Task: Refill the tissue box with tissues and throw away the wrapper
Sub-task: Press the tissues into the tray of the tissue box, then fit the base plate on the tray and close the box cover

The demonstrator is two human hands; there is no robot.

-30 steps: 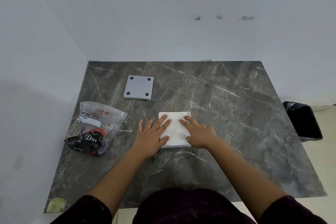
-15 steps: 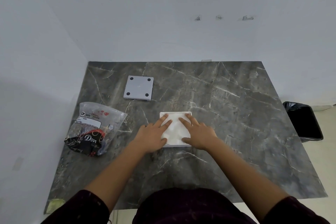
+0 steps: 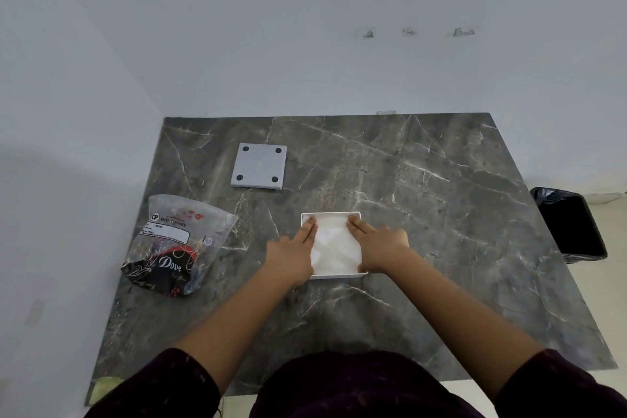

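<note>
Both hands, left point(image 3: 294, 256) and right point(image 3: 380, 247), flat and open, pressing tissues point(image 3: 336, 246) into box point(image 3: 330, 214) on desk point(image 3: 441, 214).

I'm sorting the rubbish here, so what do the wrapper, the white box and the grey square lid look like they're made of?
Wrapper: thin clear plastic film, glossy and crinkled, printed black at the bottom. White box: probably rigid plastic, with a smooth thin rim and rounded corners. Grey square lid: seemingly hard matte plastic, flat, with four dark round pads, possibly rubber. Tissues inside: soft white paper.
</note>
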